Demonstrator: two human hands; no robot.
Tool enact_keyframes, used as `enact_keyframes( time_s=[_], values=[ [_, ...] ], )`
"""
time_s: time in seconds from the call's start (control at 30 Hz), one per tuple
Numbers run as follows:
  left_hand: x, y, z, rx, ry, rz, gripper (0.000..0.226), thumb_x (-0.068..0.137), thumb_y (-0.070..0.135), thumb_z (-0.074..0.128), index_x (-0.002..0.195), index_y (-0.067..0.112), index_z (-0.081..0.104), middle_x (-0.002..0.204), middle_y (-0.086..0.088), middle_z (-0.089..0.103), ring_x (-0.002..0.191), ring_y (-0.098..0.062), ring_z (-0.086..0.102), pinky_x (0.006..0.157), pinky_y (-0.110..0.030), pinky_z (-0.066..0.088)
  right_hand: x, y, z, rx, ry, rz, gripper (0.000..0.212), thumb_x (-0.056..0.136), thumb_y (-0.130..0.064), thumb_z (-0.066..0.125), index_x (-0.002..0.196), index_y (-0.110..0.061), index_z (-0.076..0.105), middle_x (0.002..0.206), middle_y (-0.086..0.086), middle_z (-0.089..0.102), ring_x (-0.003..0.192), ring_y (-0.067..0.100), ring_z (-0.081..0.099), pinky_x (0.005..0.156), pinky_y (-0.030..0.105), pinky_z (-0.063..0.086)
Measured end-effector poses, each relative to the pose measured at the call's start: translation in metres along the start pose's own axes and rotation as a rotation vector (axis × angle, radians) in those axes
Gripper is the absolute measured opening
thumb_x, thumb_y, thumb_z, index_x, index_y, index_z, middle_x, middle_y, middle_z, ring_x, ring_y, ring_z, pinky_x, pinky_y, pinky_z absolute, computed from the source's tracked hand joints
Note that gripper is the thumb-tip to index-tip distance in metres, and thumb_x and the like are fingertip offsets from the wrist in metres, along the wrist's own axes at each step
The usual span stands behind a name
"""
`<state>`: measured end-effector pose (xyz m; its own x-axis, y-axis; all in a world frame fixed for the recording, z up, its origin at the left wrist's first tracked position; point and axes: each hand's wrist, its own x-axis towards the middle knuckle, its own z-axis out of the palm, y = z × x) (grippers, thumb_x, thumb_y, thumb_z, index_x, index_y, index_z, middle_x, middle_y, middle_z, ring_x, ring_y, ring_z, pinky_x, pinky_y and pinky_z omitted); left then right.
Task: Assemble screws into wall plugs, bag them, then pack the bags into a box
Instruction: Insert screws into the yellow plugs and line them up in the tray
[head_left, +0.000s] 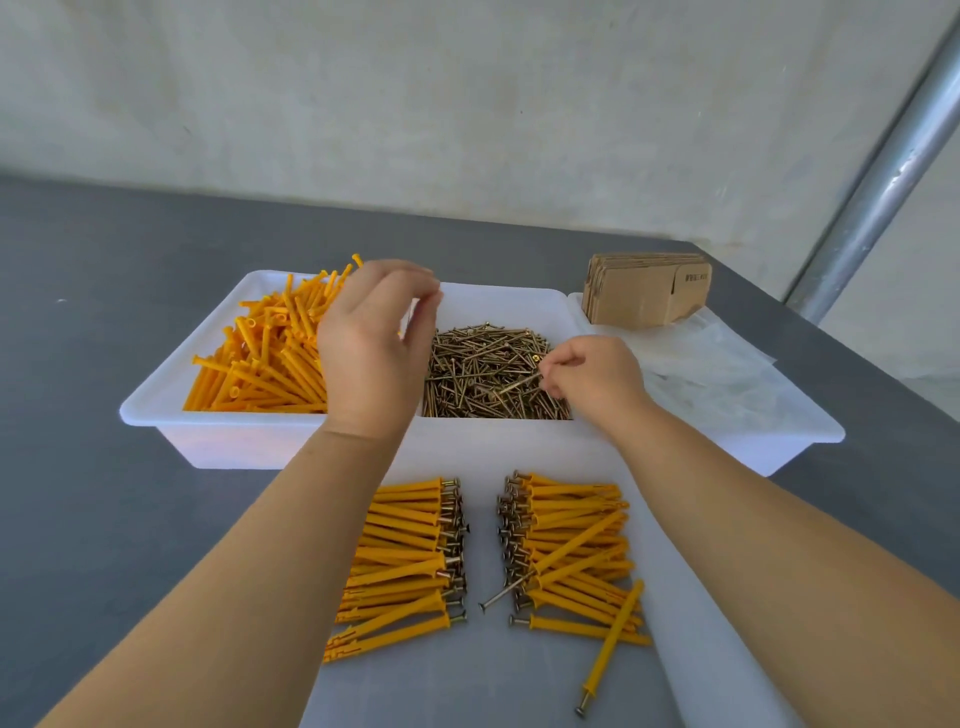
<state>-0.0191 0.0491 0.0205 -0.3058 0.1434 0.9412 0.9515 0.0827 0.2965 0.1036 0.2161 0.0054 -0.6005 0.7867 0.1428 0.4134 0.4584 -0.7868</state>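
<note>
From the head view, we are mid-assembly. Two piles of finished plugs (410, 551) lie on the near mat (467, 675). Our right hand (592, 376) pinches a screw (524, 383) from the screws (483, 371) in the right bin. Our left hand (371, 338) hovers over the loose plugs (260, 358) with curled fingers, seemingly holding nothing. Bags (711, 364) and flat boxes (644, 291) wait far right; bagging and boxing remain, we judge.
</note>
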Motion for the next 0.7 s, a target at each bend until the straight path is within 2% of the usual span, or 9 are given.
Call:
enact_keyframes(
  time_s=[0.1,0.17,0.23,0.3,0.37,0.4,0.47,0.53,0.7],
  values=[
    [-0.006,0.02,0.008,-0.081,-0.096,-0.014,0.006,0.091,0.003,0.063,0.089,0.0,0.067,0.087,-0.008,0.069,0.081,-0.024,0.064,0.074,-0.031,0.051,-0.011,-0.008,-0.009,0.488,0.136,0.111,0.016,0.09,-0.017,0.069,0.076,-0.026,0.069,0.082,-0.002,0.076,0.082,0.011,0.071,0.066,0.025,0.051],
    [-0.011,0.031,0.011,-0.182,-0.186,-0.107,0.006,0.094,0.005,0.06,0.093,0.002,0.064,0.087,-0.006,0.066,0.081,-0.023,0.065,0.071,-0.042,0.053,-0.016,-0.015,-0.014,0.827,0.153,0.189,0.007,0.09,-0.019,0.07,0.083,-0.021,0.069,0.082,-0.004,0.076,0.087,0.012,0.073,0.07,0.027,0.053],
    [-0.016,0.04,0.013,-0.293,-0.277,-0.161,0.005,0.095,0.005,0.058,0.094,0.005,0.062,0.086,-0.005,0.065,0.077,-0.02,0.066,0.068,-0.041,0.053,-0.02,-0.019,-0.014,0.997,0.154,0.211,0.006,0.094,-0.019,0.066,0.088,-0.017,0.066,0.084,-0.001,0.076,0.085,0.016,0.075,0.071,0.03,0.056],
    [-0.022,0.046,0.015,-0.338,-0.361,-0.196,0.007,0.094,0.004,0.058,0.095,0.007,0.065,0.088,-0.002,0.064,0.075,-0.016,0.063,0.068,-0.031,0.052,-0.023,-0.02,-0.01,1.013,0.175,0.197,0.007,0.097,-0.019,0.061,0.093,-0.016,0.066,0.077,-0.001,0.071,0.073,0.016,0.074,0.065,0.03,0.057],
    [-0.027,0.047,0.016,-0.32,-0.467,-0.261,0.011,0.093,0.004,0.061,0.096,0.011,0.068,0.088,0.005,0.064,0.076,-0.006,0.057,0.067,-0.019,0.047,-0.028,-0.018,-0.008,0.915,0.171,0.111,0.013,0.099,-0.021,0.058,0.098,-0.018,0.071,0.07,-0.005,0.06,0.055,0.01,0.061,0.058,0.027,0.054],
    [-0.028,0.046,0.016,-0.306,-0.519,-0.3,0.013,0.092,0.004,0.063,0.096,0.014,0.069,0.086,0.01,0.063,0.074,-0.002,0.055,0.066,-0.013,0.043,-0.031,-0.015,-0.008,0.772,0.166,0.014,0.017,0.099,-0.021,0.057,0.1,-0.022,0.074,0.07,-0.01,0.058,0.054,0.007,0.056,0.058,0.026,0.053],
    [-0.029,0.043,0.016,-0.276,-0.57,-0.368,0.015,0.089,0.007,0.067,0.099,0.018,0.069,0.082,0.014,0.062,0.07,0.001,0.054,0.064,-0.006,0.039,-0.034,-0.008,-0.008,0.299,0.171,-0.27,0.019,0.098,-0.024,0.057,0.102,-0.029,0.076,0.08,-0.02,0.063,0.071,-0.001,0.059,0.071,0.026,0.051],
    [-0.028,0.04,0.015,-0.246,-0.569,-0.424,0.018,0.086,0.009,0.072,0.101,0.018,0.067,0.079,0.009,0.064,0.068,0.0,0.055,0.061,-0.005,0.039,-0.037,-0.005,-0.009,-0.04,0.181,-0.437,0.017,0.094,-0.028,0.062,0.101,-0.036,0.076,0.086,-0.019,0.062,0.076,-0.002,0.054,0.078,0.031,0.047],
    [-0.029,0.039,0.012,-0.227,-0.584,-0.43,0.011,0.083,0.008,0.076,0.09,0.013,0.07,0.078,0.005,0.066,0.07,-0.001,0.058,0.063,-0.005,0.042,-0.042,-0.009,-0.009,-0.203,0.072,-0.547,0.017,0.091,-0.023,0.065,0.101,-0.03,0.077,0.09,-0.015,0.055,0.081,0.002,0.05,0.075,0.028,0.043]
  ],
)
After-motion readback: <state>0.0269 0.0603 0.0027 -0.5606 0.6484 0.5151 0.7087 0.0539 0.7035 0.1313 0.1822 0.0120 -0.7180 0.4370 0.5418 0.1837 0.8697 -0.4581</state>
